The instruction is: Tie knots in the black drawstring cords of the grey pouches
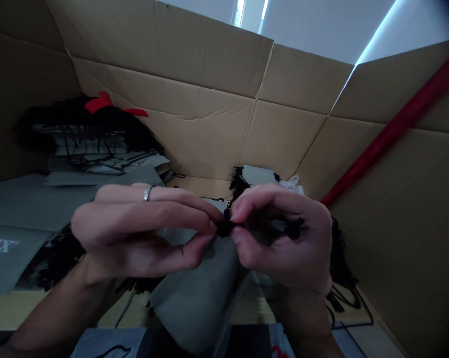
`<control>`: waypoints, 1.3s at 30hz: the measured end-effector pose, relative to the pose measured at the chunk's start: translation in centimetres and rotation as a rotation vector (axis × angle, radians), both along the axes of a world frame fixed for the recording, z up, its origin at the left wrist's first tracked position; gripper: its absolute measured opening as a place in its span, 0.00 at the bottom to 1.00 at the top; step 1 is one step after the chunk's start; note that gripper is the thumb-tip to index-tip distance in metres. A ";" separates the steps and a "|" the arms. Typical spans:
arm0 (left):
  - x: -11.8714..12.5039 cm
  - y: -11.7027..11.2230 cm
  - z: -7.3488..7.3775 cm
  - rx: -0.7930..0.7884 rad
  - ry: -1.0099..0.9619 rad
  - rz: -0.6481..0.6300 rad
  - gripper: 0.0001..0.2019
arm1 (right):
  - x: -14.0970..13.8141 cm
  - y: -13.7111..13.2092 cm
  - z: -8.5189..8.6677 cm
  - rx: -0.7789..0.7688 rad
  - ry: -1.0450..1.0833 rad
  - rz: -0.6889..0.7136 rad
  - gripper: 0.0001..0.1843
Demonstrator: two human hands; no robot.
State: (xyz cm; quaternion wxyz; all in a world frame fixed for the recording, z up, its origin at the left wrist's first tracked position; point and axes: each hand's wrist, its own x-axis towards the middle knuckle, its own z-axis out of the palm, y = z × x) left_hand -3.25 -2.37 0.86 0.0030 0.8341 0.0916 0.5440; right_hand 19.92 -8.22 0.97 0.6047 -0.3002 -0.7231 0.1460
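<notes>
Clamping black cord (224, 228) between fingers of left hand (146, 233) and right hand (284, 261); grey pouch (202, 298) beneath, seemingly unfinished. Grey stack (60, 199) toward desk's (252, 311) left edge: status unclear.

Looks like a small workshop or packing corner, walled in with cardboard sheets (165, 49), piled at left with flat grey pieces (90, 144) and black cords (140, 134), stocked with another grey stack (260, 174) at the back, fitted with a pale table (138, 312).

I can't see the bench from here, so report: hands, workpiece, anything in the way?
Left hand and right hand both pinching small black piece. Grey piece below it. No obstruction visible.
</notes>
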 end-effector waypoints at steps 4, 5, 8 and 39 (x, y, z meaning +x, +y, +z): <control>0.8 1.1 0.5 0.135 -0.111 -0.222 0.05 | 0.1 0.2 -0.1 0.009 0.002 0.028 0.15; 1.0 1.3 0.3 0.129 -0.123 -0.235 0.05 | 0.2 0.2 -0.1 0.011 -0.002 0.020 0.14; 1.2 1.1 -0.5 -0.071 -0.195 -0.148 0.05 | 0.3 0.3 -0.1 0.028 -0.020 -0.039 0.13; 1.8 -0.6 -0.8 -0.465 -0.126 -0.247 0.13 | 0.0 0.9 -0.4 0.078 0.049 -0.062 0.09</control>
